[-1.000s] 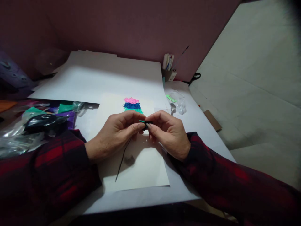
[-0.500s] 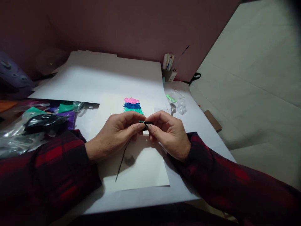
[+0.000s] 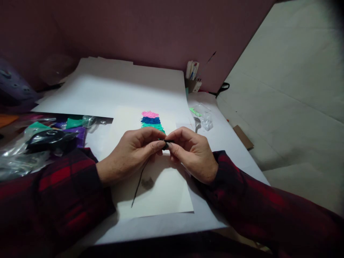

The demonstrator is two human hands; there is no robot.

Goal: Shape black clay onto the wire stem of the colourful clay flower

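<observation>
A small lump of black material (image 3: 166, 146) is pinched between the fingertips of my left hand (image 3: 134, 150) and my right hand (image 3: 192, 152), which nearly meet above a cream sheet of paper (image 3: 166, 193). Pink, blue and turquoise textured bands (image 3: 150, 120) lie on that sheet just beyond my fingers; their near end is hidden. From below my left hand a thin black strand (image 3: 138, 186) slants down over the paper. What its upper end joins is hidden.
Plastic bags with coloured contents (image 3: 51, 141) lie at the left. Large white sheets (image 3: 120, 82) cover the back. A holder with pens (image 3: 192, 77), clear plastic scraps (image 3: 206, 121) and a green piece (image 3: 195, 112) are at the back right.
</observation>
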